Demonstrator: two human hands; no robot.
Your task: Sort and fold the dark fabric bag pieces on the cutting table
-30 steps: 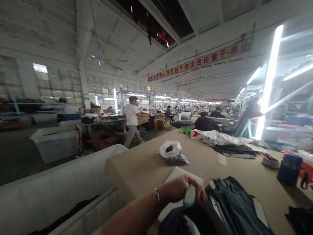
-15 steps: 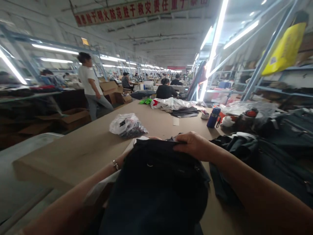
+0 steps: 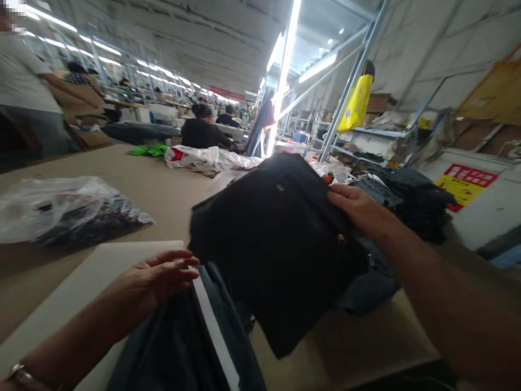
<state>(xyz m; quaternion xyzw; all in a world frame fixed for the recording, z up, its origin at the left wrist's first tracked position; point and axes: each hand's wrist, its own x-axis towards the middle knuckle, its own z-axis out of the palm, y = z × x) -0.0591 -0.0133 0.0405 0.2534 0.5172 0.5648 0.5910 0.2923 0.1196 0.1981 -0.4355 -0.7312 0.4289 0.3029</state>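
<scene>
My right hand grips the right edge of a black fabric piece and holds it lifted above the brown table. My left hand is open, fingers stretched out, just left of the fabric's lower corner and not gripping it. It hovers over a dark garment with a white strip and a white card lying on the table.
A clear plastic bag with dark items lies at left. White plastic bags and green scraps sit farther back. Dark garments are piled at right. A seated person and a standing person are beyond the table.
The view swung right. The black fabric went from lying under both hands to being lifted in my right hand. My left hand let go and opened.
</scene>
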